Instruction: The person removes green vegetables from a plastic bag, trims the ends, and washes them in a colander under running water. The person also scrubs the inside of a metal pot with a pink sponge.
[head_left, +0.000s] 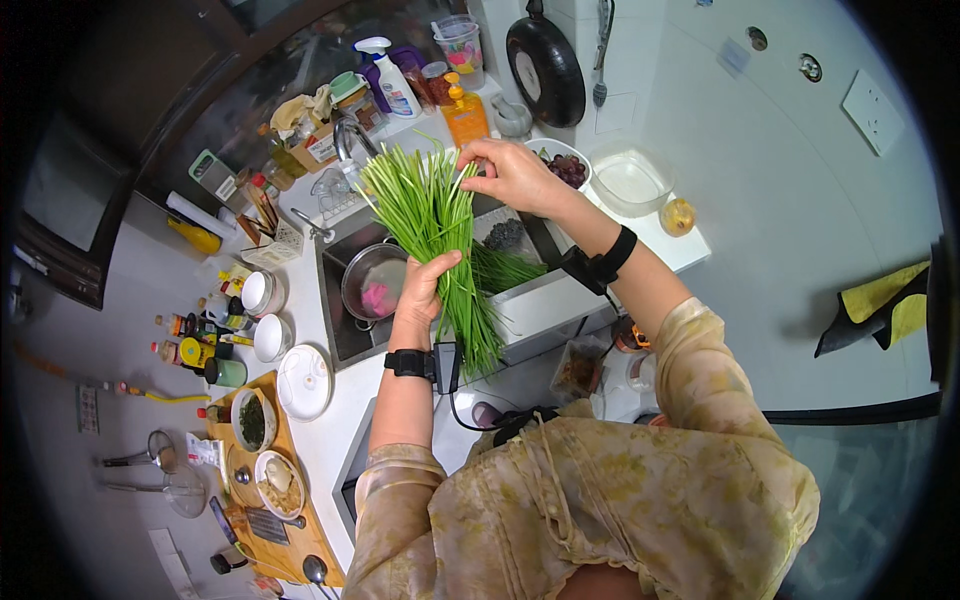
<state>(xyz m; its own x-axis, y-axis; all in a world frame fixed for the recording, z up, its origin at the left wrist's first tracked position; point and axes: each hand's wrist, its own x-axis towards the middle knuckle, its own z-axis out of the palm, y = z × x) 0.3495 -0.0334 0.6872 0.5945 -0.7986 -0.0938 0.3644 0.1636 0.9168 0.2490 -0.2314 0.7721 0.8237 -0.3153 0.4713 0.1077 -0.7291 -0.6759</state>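
Observation:
My left hand (424, 289) grips a thick bunch of garlic chives (427, 202) around its middle, above the sink edge. The pale stem ends fan out at the top, and the green leaf tips hang down past my wrist. At the upper right of the bunch, my right hand (514, 176) pinches at the stem ends with thumb and forefinger. More garlic chives (506, 268) lie in the right part of the stainless steel sink (341, 341), partly behind the bunch. In the left part stands a metal pot (365, 279) with a pink cloth-like thing (377, 298) in it.
A tap (351, 135) rises behind the sink. An orange pump bottle (465, 116), a bowl of grapes (564, 166) and a clear container (631, 178) line the back and right. On the left counter are bowls (271, 337), a plate (304, 382) and a cutting board (300, 540) bearing a cleaver (266, 526).

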